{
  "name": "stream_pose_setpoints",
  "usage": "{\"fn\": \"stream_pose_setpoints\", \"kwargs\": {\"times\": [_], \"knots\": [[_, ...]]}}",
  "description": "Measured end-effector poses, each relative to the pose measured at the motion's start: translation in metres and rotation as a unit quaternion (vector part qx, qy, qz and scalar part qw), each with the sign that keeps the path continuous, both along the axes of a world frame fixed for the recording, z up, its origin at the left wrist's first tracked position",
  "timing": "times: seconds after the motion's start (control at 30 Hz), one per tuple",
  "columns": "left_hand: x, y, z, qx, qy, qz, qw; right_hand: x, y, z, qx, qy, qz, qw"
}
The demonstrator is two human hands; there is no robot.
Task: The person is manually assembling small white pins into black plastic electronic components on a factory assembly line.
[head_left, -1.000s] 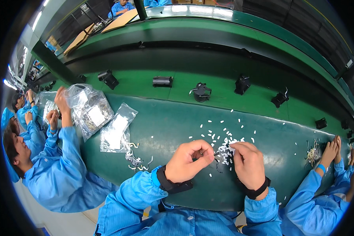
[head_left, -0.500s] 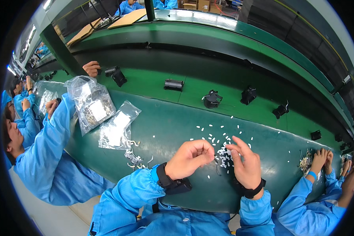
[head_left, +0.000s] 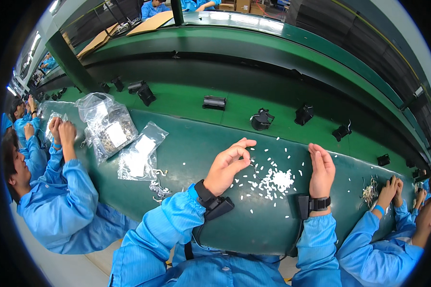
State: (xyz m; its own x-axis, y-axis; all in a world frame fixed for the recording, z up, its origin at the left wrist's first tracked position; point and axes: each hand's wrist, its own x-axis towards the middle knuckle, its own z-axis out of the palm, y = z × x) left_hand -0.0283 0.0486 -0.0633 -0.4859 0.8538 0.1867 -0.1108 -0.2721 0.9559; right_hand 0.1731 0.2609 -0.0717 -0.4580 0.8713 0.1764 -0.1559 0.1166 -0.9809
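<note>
My left hand [head_left: 230,165] is closed in a pinch at the left edge of a heap of small white plastic pieces [head_left: 282,180]. A short, thin dark wire [head_left: 255,169] hangs from its fingertips; the exact end of it is too small to make out. Right of the heap, my right hand [head_left: 322,170] is raised with its fingers stretched out, holding nothing. More white pieces lie scattered around the heap on the dark green table [head_left: 196,138].
At left, a plastic bag of metal parts [head_left: 111,131] and a flatter clear bag [head_left: 141,155] lie beside loose wire leads [head_left: 159,189]. Black housings [head_left: 214,102] sit on the green conveyor [head_left: 177,98] beyond. Co-workers in blue sit left [head_left: 57,201] and right [head_left: 383,239].
My right hand has moved right, off the heap, uncovering it. My left hand has shifted up and left, still pinching. The left co-worker's hand has left the conveyor, where black parts now show.
</note>
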Motion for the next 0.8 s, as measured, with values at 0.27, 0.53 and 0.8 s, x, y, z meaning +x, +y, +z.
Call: {"fn": "stream_pose_setpoints", "kwargs": {"times": [0.27, 0.53, 0.8], "knots": [[0.015, 0.005, -0.002, 0.050, -0.179, -0.159, 0.970, -0.038, -0.038, 0.013, -0.102, -0.005, 0.321, 0.942], [0.003, -0.004, 0.014, 0.093, -0.247, -0.030, 0.964, -0.068, 0.012, 0.021, 0.001, -0.044, 0.321, 0.946], [-0.006, -0.004, 0.001, 0.088, -0.231, 0.046, 0.968, -0.057, -0.027, 0.040, -0.063, -0.102, 0.526, 0.842]]}}
